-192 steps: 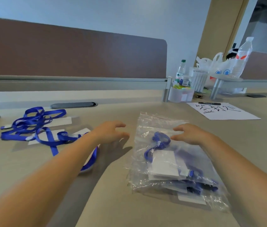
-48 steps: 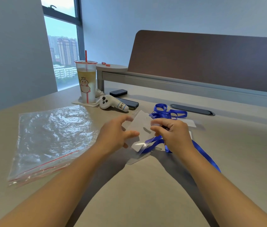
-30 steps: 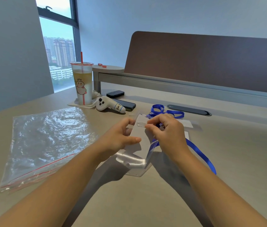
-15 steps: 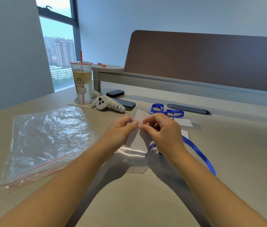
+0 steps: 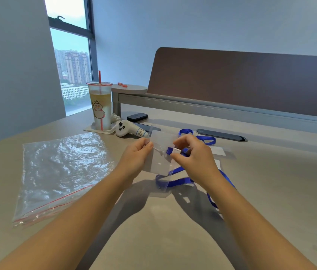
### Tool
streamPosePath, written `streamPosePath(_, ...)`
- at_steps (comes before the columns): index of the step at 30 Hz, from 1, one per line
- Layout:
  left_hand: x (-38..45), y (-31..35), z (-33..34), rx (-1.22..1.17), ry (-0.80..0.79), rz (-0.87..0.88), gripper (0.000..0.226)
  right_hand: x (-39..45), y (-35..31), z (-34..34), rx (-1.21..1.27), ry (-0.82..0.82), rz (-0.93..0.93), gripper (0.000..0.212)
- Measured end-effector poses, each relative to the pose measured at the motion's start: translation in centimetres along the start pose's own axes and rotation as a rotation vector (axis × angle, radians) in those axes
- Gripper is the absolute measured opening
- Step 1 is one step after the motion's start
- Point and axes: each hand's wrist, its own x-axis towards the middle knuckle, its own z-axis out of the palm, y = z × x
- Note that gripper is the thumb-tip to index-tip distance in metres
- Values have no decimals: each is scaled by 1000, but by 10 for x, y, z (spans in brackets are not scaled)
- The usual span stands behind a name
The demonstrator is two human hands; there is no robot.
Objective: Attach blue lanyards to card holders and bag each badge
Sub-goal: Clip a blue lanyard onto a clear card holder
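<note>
Card holder (image 5: 160, 152) is being held up over the desk (image 5: 270, 191), left hand (image 5: 135, 155) pinching its edge; right hand (image 5: 192, 158) is gripping the lanyard (image 5: 179, 181) clip; clip is risking a slip off the clear slot; slot itself is hiding behind fingers.

Soft daylight is admitted through the window (image 5: 70, 61) at upper left. Blurred shadows are cast on the worktop (image 5: 270, 182) beneath the forearms. Glare is seen on the crinkled plastic bag (image 5: 60, 172). Straight edges are bowed by wide-angle distortion.
</note>
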Motion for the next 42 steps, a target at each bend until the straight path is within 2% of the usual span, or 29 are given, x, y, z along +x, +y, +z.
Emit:
streamPosePath(3, -1, 5, 0, -23, 23, -3, 25, -2, -6, 2, -6, 119, 21, 27)
streamPosePath(7, -2, 12, -4, -44, 73, 5, 25, 2, -11, -1, 103, 174, 165, 45)
streamPosePath(9, -3, 14, -7, -44, 87, -2, 25, 4, -13, -2, 143, 83, 225, 44)
streamPosePath(11, -3, 17, -9, -51, 88, -5, 25, 4, -15, -1, 192, -14, 217, 31)
streamPosePath(15, -3, 21, -9, -17, 92, 21, 25, -1, -19, -1, 243, -37, 179, 14)
streamPosePath(22, 0, 22, -15, 95, 143, 105, 27, -6, -25, 2, 265, -83, 166, 13)
streamPosePath(26, 0, 26, -30, 81, 167, 109, 25, -6, -24, -11, 306, -285, 193, 7)
streamPosePath(30, -3, 29, -49, 21, 123, 95, 21, -2, -20, -23, 386, -443, 207, 18)
streamPosePath(36, -14, 29, -57, 51, -28, 64, 18, 0, -20, -20, 518, -613, 286, 32)
streamPosePath(42, -21, 32, -55, 177, -182, 44, 24, 4, -26, -14, 383, -602, 283, 20)
